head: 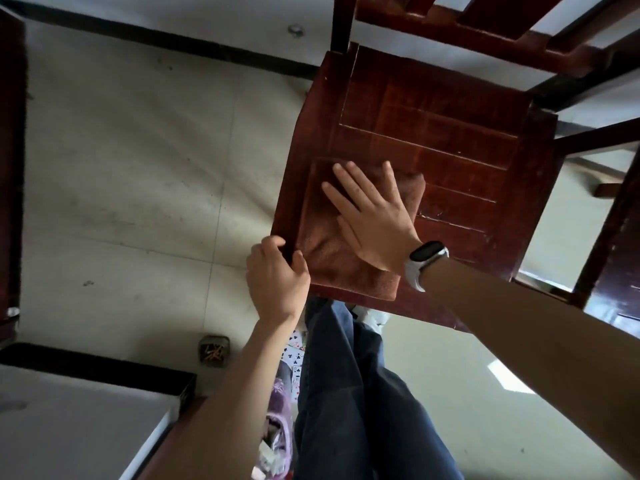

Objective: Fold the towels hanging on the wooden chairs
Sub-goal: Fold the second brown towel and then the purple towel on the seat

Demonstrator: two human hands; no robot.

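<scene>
The folded towel (332,237) lies on the chair seat (450,133), near its front corner. The right hand (374,220) presses it flat with fingers spread, likely smoothing the fold. The left hand (275,275) curls its fingers round the seat's corner, seemingly to steady the chair.

A folded towel (322,237) lies on the chair seat (450,133), at its near left corner. The right hand (370,216) rests flat on the towel, while the left hand (275,277) grips the seat's corner just left of it. A small tin (214,351) sits on the floor (138,168) to the near left.
</scene>
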